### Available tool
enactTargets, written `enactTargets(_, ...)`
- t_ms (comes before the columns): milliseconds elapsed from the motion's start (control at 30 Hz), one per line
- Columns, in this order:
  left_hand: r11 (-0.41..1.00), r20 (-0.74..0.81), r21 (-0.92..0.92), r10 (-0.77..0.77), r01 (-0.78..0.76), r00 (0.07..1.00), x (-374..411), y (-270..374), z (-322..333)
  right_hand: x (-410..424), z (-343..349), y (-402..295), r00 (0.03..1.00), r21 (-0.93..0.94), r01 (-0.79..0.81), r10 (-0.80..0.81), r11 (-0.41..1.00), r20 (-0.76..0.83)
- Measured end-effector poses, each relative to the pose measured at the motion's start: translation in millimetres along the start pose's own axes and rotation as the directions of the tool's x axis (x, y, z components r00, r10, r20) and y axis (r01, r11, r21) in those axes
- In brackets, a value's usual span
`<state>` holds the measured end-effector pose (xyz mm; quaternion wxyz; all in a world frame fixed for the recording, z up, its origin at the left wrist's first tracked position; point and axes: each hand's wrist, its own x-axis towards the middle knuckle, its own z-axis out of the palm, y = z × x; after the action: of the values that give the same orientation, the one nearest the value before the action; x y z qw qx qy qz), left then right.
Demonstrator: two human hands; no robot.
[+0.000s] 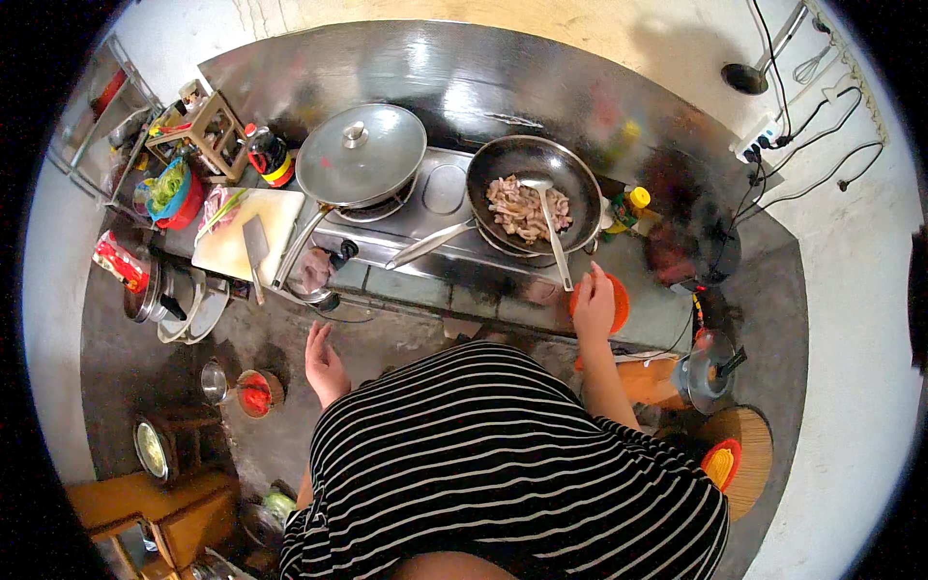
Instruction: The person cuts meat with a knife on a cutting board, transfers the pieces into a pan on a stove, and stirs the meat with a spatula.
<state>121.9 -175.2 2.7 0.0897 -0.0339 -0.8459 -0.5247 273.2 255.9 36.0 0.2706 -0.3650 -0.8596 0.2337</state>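
Sliced meat lies in a dark wok on the right burner of a steel gas stove. A metal spatula rests in the wok, its handle leaning out over the near rim. Just right of that handle's end is my right hand, fingers upward, in front of a red-orange plastic bowl. It seems to hold nothing; whether it touches the bowl is unclear. My left hand hangs empty below the counter edge, fingers spread. A lidded pan covers the left burner.
Left of the stove, a cleaver lies on a cutting board with raw meat and scallion. A sauce bottle stands behind. Both pan handles jut over the counter front. A yellow-capped bottle and power cords are at right.
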Motion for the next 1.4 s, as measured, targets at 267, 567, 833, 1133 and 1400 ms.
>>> enactTargets(267,0.989,-0.057,-0.147,0.017,-0.025,0.998,2.5,19.1,24.3,-44.1,-17.0,27.7,0.999,0.129,0.023,-0.018,0.991,-0.045)
enactTargets(567,0.975,-0.051,0.077,0.214,-0.210,0.975,4.2,40.5,32.0,-83.0,5.2,47.0,0.955,0.218,0.290,-0.297,0.932,0.002)
enactTargets(833,0.972,-0.161,0.166,0.195,-0.168,0.968,-25.1,42.6,-15.3,-52.5,34.9,28.0,0.836,0.468,0.296,-0.463,0.833,0.295)
enactTargets(1133,0.969,-0.524,0.226,0.031,0.103,0.851,-68.4,-9.5,-108.1,-23.6,83.0,-147.6,0.552,0.584,0.652,-0.831,0.484,0.073)
enactTargets(1400,0.969,-0.656,0.141,-0.063,0.204,0.752,-62.1,-65.1,-213.8,-84.8,130.6,-303.8,0.452,0.719,0.599,-0.890,0.352,0.059)
